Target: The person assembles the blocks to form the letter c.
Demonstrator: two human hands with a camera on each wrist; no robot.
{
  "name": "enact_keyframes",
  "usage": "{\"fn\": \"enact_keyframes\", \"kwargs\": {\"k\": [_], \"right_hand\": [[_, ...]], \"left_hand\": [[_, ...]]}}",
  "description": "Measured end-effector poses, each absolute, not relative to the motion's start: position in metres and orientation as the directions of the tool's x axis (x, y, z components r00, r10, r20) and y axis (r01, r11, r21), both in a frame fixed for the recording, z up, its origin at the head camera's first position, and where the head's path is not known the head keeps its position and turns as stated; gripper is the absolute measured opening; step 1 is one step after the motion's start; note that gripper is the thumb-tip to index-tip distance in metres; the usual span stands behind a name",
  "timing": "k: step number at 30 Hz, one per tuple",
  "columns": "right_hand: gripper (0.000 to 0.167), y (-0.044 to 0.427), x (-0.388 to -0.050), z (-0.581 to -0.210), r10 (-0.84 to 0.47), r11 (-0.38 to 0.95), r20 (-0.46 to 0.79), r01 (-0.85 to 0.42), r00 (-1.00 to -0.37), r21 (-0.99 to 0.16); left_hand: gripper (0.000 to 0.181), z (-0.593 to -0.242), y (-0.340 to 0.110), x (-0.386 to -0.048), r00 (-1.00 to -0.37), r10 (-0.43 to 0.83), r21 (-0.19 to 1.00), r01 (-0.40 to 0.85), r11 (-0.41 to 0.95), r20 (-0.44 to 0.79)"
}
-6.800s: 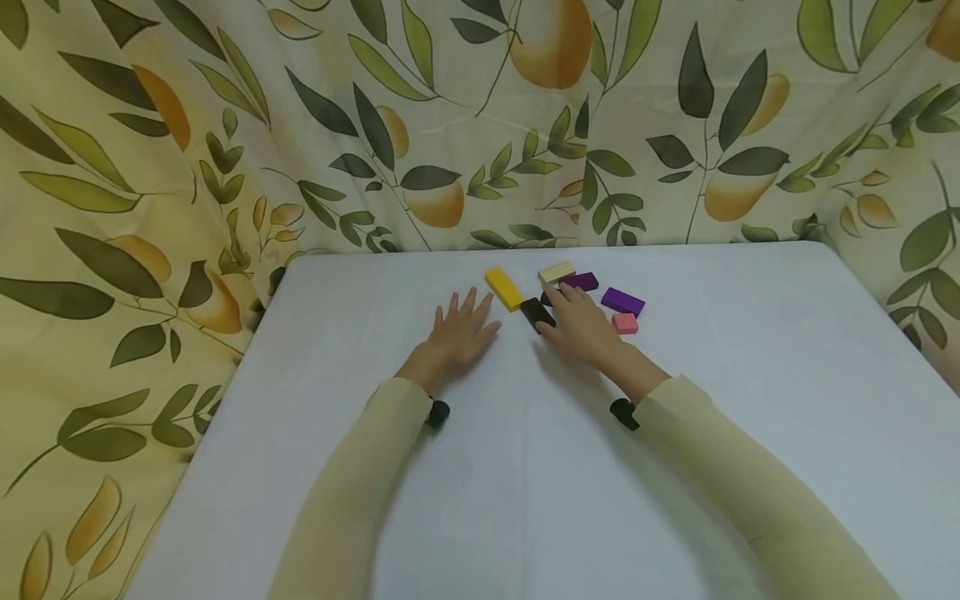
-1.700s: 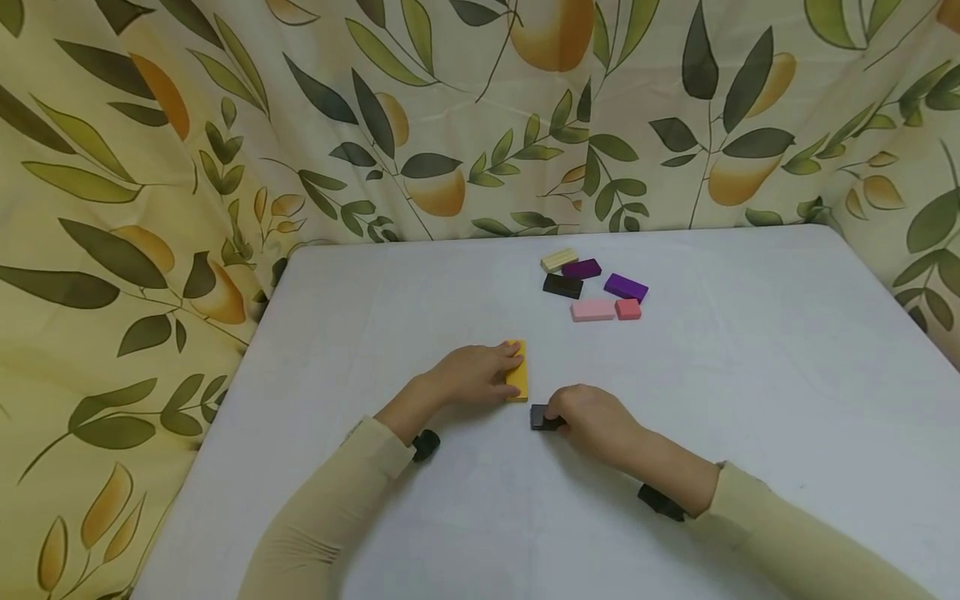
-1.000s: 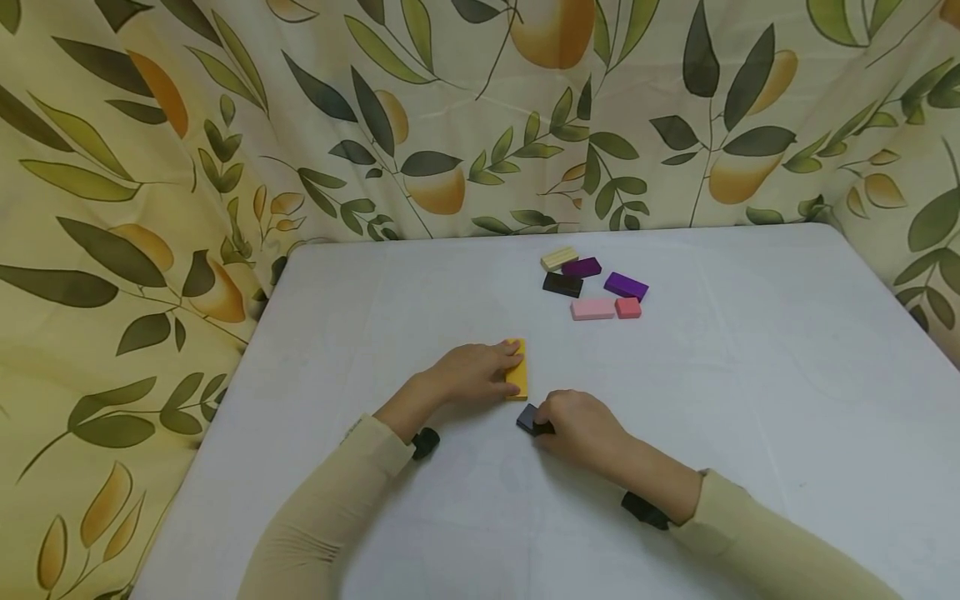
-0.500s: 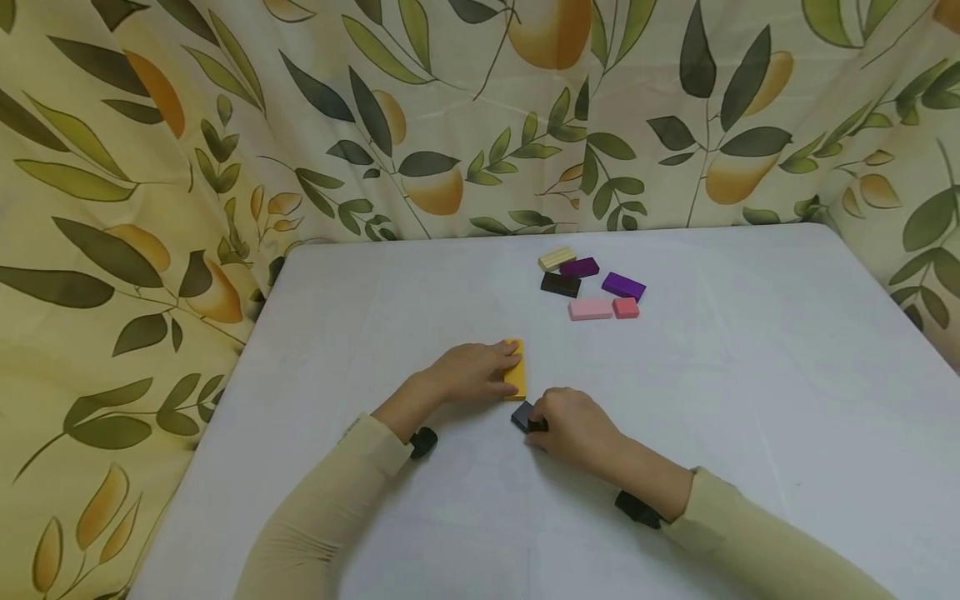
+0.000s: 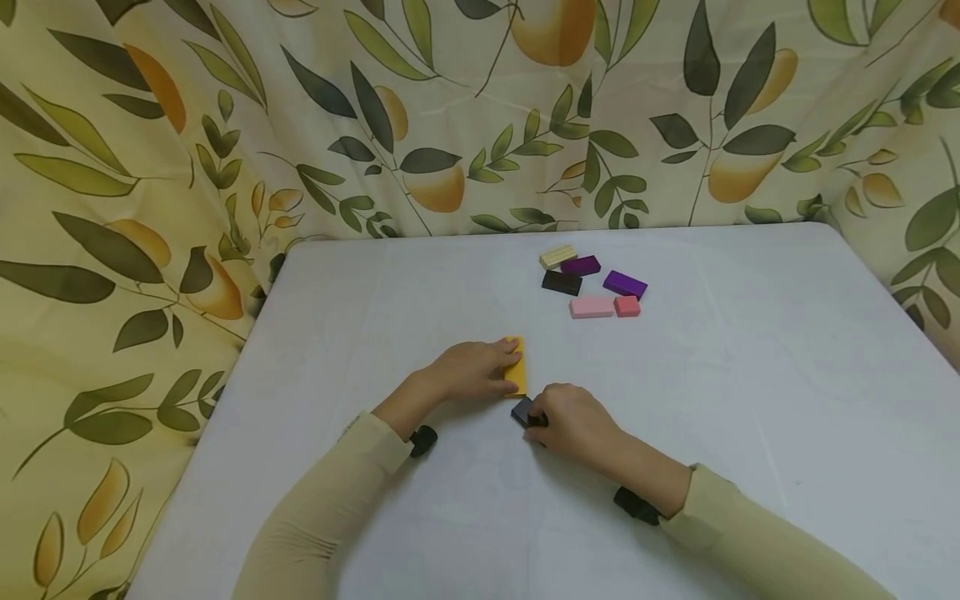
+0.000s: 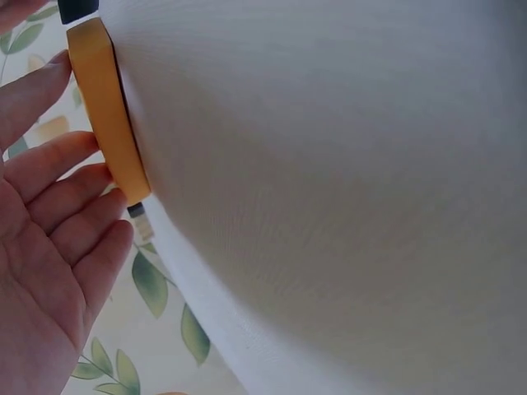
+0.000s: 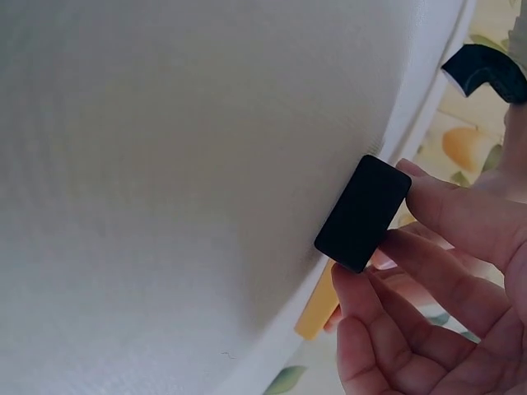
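Observation:
My left hand (image 5: 472,371) lies with its fingers extended over the yellow block (image 5: 517,367), near the middle of the table. In the left wrist view the thumb and fingertips touch one side of the yellow block (image 6: 111,115). Just nearer and to the right, my right hand (image 5: 577,421) pinches a dark grey block (image 5: 522,412), set at a slant by the yellow block's near end. Whether the two blocks touch, I cannot tell. The right wrist view shows the dark block (image 7: 364,214) between thumb and fingers, with part of the yellow block (image 7: 315,309) behind it.
Towards the back of the white table (image 5: 375,300) lie a cream block (image 5: 558,256), a dark purple block (image 5: 581,266), a black block (image 5: 562,282), a violet block (image 5: 625,284), a pink block (image 5: 592,307) and a small coral block (image 5: 627,306). A patterned curtain (image 5: 480,117) hangs behind.
The yellow and dark grey blocks have come nearer from the back group. Recently the dark block has turned and shifted left, close to the yellow block's near end. My left hand has stayed almost still.

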State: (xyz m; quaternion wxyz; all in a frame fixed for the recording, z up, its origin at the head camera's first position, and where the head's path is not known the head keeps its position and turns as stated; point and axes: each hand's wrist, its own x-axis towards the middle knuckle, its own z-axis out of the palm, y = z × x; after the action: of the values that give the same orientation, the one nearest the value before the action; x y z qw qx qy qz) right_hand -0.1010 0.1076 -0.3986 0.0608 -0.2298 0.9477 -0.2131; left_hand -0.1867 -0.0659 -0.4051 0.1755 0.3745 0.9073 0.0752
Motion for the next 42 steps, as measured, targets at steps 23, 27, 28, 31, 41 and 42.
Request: {"fn": "enact_keyframes", "kwargs": {"k": [23,27,28,31,41,42], "right_hand": [[0.019,0.1053,-0.1024,-0.3979,-0.453,0.809,-0.008,-0.407,-0.892,-0.424],[0.019,0.1049,-0.1017,-0.3981,-0.451,0.811,-0.008,-0.406,-0.893,-0.422],[0.02,0.1049,-0.1015,-0.3983,-0.45,0.812,-0.011,-0.404,-0.893,-0.421],[0.02,0.105,-0.1013,-0.3985,-0.452,0.812,-0.015,-0.404,-0.892,-0.422],[0.019,0.1046,-0.1005,-0.3986,-0.459,0.806,-0.007,-0.413,-0.889,-0.425],[0.019,0.1044,-0.1002,-0.3987,-0.458,0.805,-0.005,-0.413,-0.889,-0.426]], "left_hand": [[0.059,-0.4075,-0.0686,-0.1887,-0.656,0.717,0.273,0.664,0.696,-0.235],[0.06,-0.4079,-0.0686,-0.1891,-0.654,0.72,0.282,0.663,0.693,-0.232],[0.06,-0.408,-0.0685,-0.1891,-0.653,0.721,0.284,0.664,0.692,-0.231],[0.06,-0.4086,-0.0682,-0.1892,-0.651,0.723,0.292,0.663,0.689,-0.23],[0.061,-0.4096,-0.0676,-0.1886,-0.655,0.718,0.292,0.657,0.695,-0.236],[0.061,-0.4094,-0.0677,-0.1882,-0.656,0.717,0.296,0.654,0.696,-0.237]]}}
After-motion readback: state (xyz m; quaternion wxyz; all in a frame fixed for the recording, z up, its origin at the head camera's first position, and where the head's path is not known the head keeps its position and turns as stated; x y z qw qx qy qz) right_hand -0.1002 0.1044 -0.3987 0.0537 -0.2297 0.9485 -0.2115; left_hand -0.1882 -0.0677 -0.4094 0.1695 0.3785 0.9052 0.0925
